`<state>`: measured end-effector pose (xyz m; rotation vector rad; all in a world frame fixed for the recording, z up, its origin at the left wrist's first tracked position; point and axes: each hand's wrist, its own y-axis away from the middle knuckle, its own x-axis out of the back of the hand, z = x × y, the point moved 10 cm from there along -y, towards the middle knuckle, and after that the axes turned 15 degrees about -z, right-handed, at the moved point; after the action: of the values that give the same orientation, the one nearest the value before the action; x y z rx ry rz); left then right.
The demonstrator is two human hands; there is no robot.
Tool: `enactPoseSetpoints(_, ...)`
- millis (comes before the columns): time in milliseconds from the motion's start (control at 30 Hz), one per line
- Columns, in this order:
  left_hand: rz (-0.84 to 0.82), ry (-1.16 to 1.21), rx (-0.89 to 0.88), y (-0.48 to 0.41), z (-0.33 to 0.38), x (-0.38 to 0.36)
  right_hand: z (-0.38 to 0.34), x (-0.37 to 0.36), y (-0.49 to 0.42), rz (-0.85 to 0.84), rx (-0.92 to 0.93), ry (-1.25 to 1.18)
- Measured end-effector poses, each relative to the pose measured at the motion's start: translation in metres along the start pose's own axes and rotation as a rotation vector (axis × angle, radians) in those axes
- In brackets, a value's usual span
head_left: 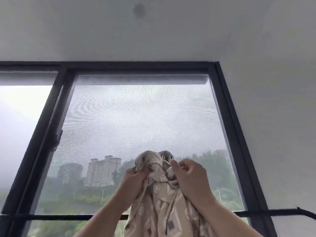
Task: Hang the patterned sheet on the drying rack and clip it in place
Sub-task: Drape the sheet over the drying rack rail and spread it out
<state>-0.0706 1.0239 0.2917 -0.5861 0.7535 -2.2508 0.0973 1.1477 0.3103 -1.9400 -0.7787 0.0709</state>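
The patterned sheet [164, 211], beige with pale rings and small brown diamonds, is held up in the air between the two hands. Its upper end is bunched into a crumpled knot just above the knuckles, and the rest falls straight down between the forearms and out of view. The left hand [135, 178] has its fingers curled round a wad of the top edge. The right hand [189, 177] pinches a fold beside it, thumb up and fingers tucked in, so both are grasping cloth. The hands sit close together, which looks like gathering the edge or hunting for a corner rather than spreading it. Hanging seems to be at an early stage, with no clipping done that can be seen.

Just behind the bunched top, above the right thumb, a small dark ribbed shape [165, 155] pokes out. It may be a clip, but I cannot tell.

Below the hands a dark rail [68, 217] runs level from side to side, passing behind the sheet and the forearms. It is probably the rack's bar. Whether the cloth lies over it or only hangs in front of it is hidden.

Beyond the hands stands a black-framed window [56, 117] with a mesh screen, a rolled blind [142, 79] high above them, and pale tower blocks [102, 170] and trees outside, off past the left hand. No basket, tub or other container shows.
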Motion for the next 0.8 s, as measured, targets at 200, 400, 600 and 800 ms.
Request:
enactPoseSetpoints(200, -0.115, -0.088, 0.121, -0.028, -0.048, 0.007, 0.017, -0.013, -0.021, -0.040, 0.054, 0.254)
enactPoseSetpoints(400, -0.366, -0.123, 0.276, -0.036, -0.094, 0.011, 0.038, -0.047, -0.036, -0.135, 0.056, 0.370)
enactPoseSetpoints(600, -0.426, -0.195, 0.321, -0.047, -0.122, 0.020, 0.047, -0.066, -0.048, -0.151, 0.056, 0.470)
enactPoseSetpoints(800, -0.428, -0.282, 0.384, -0.057, -0.150, 0.034, 0.053, -0.078, -0.057, -0.118, 0.079, 0.538)
